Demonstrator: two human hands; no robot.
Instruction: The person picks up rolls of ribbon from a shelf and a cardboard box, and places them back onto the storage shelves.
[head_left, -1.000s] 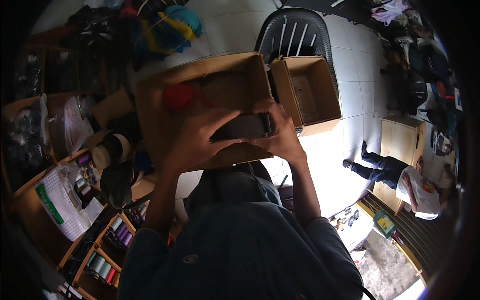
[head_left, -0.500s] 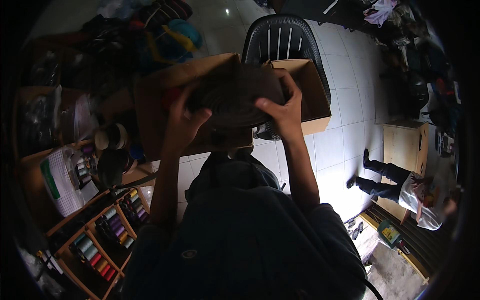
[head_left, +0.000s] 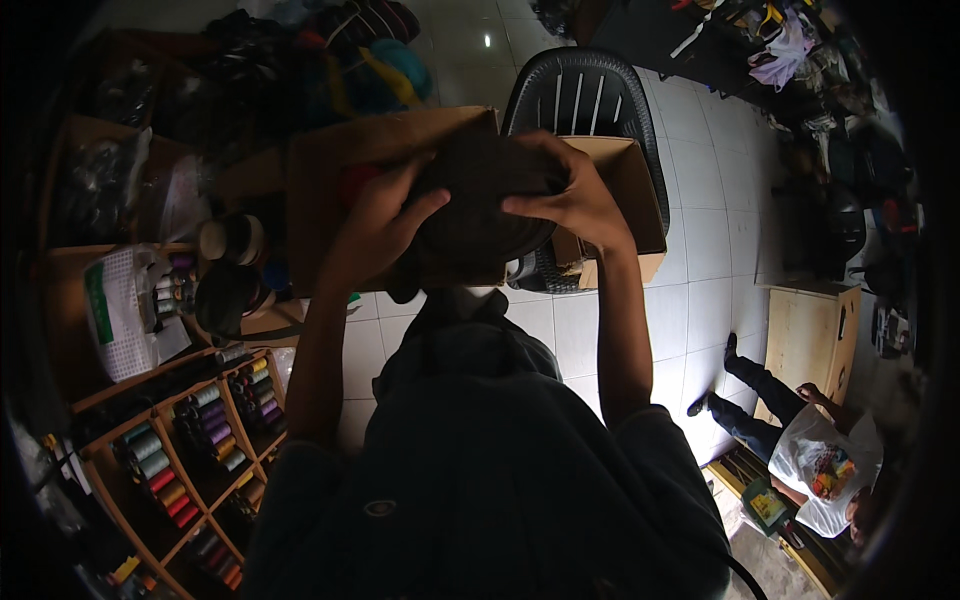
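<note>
A dark, rounded roll (head_left: 485, 200) with ring-like layers, perhaps wound strap, is held between both hands above an open cardboard box. My left hand (head_left: 385, 215) grips its left side, thumb on the near face. On its right side my right hand (head_left: 570, 195) is closed round it, fingers over the far edge and thumb across the front. The large cardboard box (head_left: 400, 130) lies below, its inside dark, with something red (head_left: 358, 183) beside my left hand. Poor light hides the roll's exact material.
A smaller open cardboard box (head_left: 650, 215) rests on a black plastic chair (head_left: 575, 65). At the left are shelves with several thread spools (head_left: 160, 480) and dark rolls (head_left: 225, 290). A person in a white top (head_left: 825, 460) is at the right by a wooden cabinet (head_left: 815, 330).
Both hands still hold the roll, which has turned and looks narrower, my hands closer together. The view has shifted slightly. The person at the right has changed posture.
</note>
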